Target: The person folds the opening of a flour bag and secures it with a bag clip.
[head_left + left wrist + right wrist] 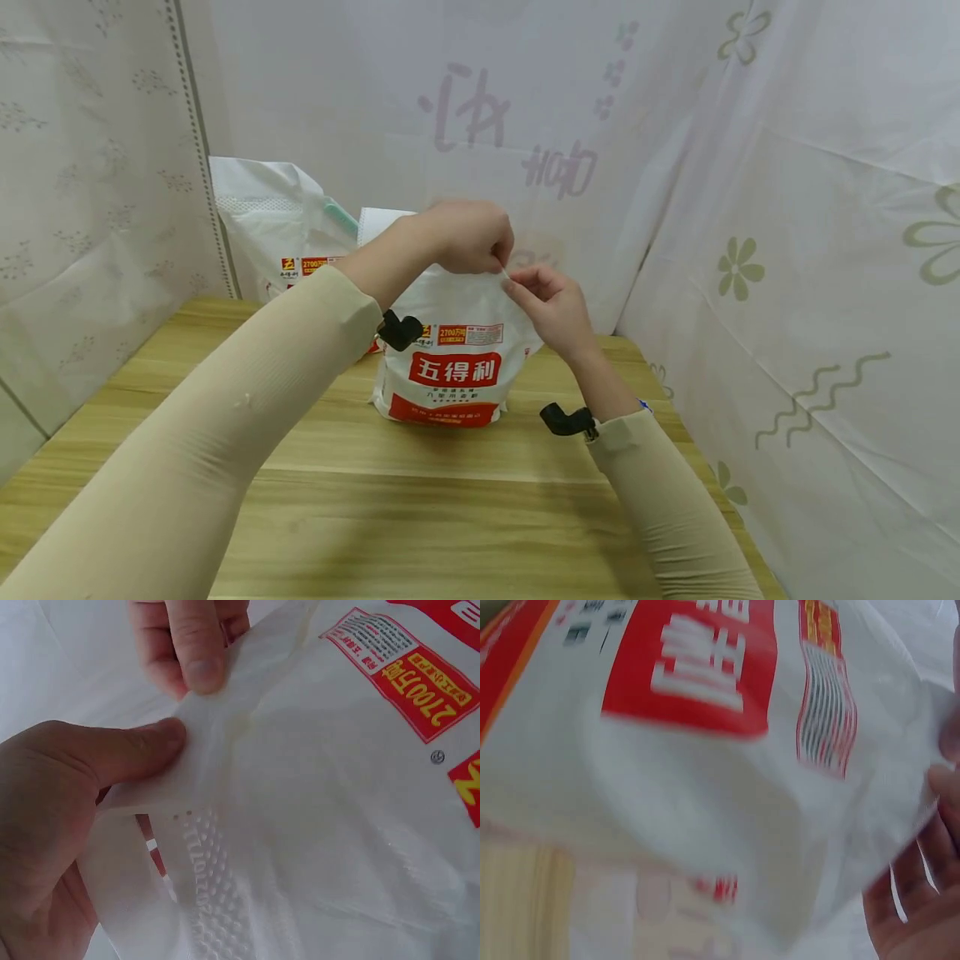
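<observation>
Head view: a white bag point(450, 350) with red labels stands upright on the wooden table point(450, 500), near its far edge and roughly in the middle. Both hands meet at the bag's top edge. The left hand point(468, 237) pinches the top seam from above, fingers curled over it. The right hand point(551, 304) pinches the same edge just to the right, thumb and forefinger closed on the plastic. What the bag holds cannot be seen; its walls are opaque and the top is not spread apart.

The left wrist view shows the left thumb point(142, 746) pressed flat on the folded seam strip point(210, 735), with the right hand's fingers point(191, 652) gripping the strip just beyond it.

A second white bag point(277, 225) of the same brand sits behind, far left, against the curtain point(787, 208).
</observation>
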The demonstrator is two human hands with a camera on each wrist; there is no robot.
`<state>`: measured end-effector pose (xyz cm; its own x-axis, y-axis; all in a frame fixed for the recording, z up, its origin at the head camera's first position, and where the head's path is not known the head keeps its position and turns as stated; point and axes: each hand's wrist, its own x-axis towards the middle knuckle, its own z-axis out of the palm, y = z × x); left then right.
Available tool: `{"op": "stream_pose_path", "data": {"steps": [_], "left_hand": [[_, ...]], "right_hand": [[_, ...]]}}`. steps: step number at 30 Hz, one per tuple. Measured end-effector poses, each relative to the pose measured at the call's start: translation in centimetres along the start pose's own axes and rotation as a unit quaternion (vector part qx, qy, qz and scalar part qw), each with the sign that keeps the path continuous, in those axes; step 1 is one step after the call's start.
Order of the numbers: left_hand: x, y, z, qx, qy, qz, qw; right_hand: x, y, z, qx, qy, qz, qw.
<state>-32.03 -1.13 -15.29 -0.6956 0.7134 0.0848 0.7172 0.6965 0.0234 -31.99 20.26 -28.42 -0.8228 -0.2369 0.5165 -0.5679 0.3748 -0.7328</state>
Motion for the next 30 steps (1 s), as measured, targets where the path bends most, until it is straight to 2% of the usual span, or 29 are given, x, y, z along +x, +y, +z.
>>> {"op": "stream_pose_path", "data": {"steps": [6,9,12,18,20,25,30], "left_hand": [[-0.2,0.2,0.0,-0.004,-0.005,-0.022,0.9997],[0.0,0.5,0.1,0.000,-0.022,-0.034,0.9992],[0.3,0.6,0.2,0.012,-0.038,-0.030,0.9987],[0.3,0.6,0.3,0.010,-0.038,-0.019,0.9990],[0.4,0.6,0.4,0.007,-0.039,-0.024,0.9989],[0.7,1.0,0.4,0.014,-0.048,-0.050,0.9975],[0.9,1.4,0.1,0.022,-0.058,-0.073,0.9954]], "right_hand": [[-0.4,0.2,-0.7,-0.084,-0.022,0.015,0.996],[-0.4,0.1,-0.5,-0.088,-0.010,0.012,0.996],[-0.5,0.3,-0.6,-0.077,-0.014,0.020,0.997],[-0.6,0.5,-1.6,-0.103,-0.082,0.069,0.989],[-0.7,0.5,-1.7,-0.120,-0.088,0.063,0.987],[-0.8,1.2,-1.4,-0.135,-0.071,0.032,0.988],[-0.8,1.4,-2.0,-0.134,-0.108,0.071,0.982]]}}
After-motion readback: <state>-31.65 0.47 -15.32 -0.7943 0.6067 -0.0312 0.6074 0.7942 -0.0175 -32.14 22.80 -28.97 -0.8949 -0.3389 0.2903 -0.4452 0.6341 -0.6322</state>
